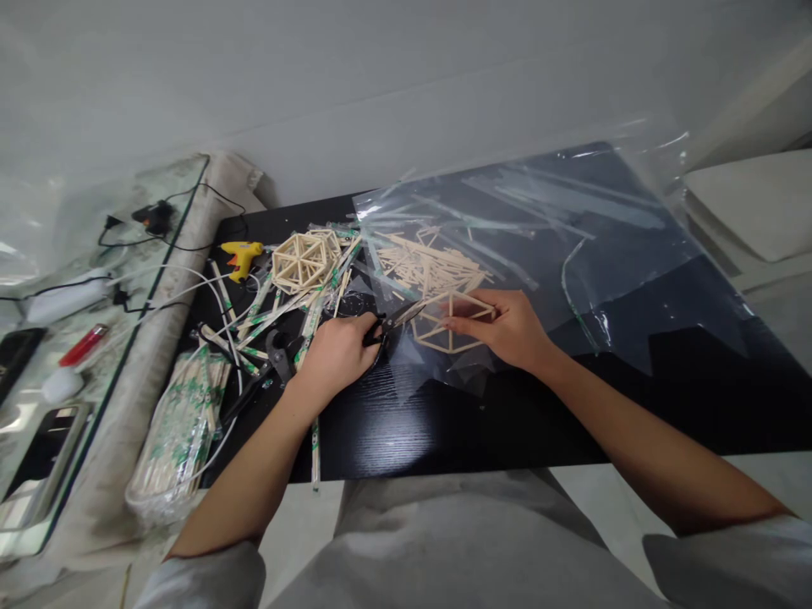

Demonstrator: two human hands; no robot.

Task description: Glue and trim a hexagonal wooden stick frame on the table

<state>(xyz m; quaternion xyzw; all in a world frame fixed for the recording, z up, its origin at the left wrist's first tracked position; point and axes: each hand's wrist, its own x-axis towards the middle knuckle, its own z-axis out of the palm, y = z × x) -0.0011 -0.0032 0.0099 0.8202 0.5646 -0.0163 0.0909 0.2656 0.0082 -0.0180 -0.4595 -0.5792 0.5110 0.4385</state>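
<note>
My left hand (339, 355) is closed around the black handles of a pair of scissors (401, 317), whose blades point right. The blade tips reach the left edge of a wooden stick frame (450, 326); whether they touch it I cannot tell. My right hand (511, 330) pinches this frame, built of thin sticks in triangles, by its right side. Just beyond the frame lies a heap of short cut sticks (431, 266) on clear plastic sheeting (545, 254). A larger ball-like stick structure (304, 260) rests farther left among wrapped chopsticks.
A yellow glue gun (241, 258) lies at the back left of the black table (393, 436). Black-handled pliers (279, 355) are beside my left wrist. At the left edge sits a plastic pack of chopsticks (183, 423), with a white cable (222, 292) running across nearby.
</note>
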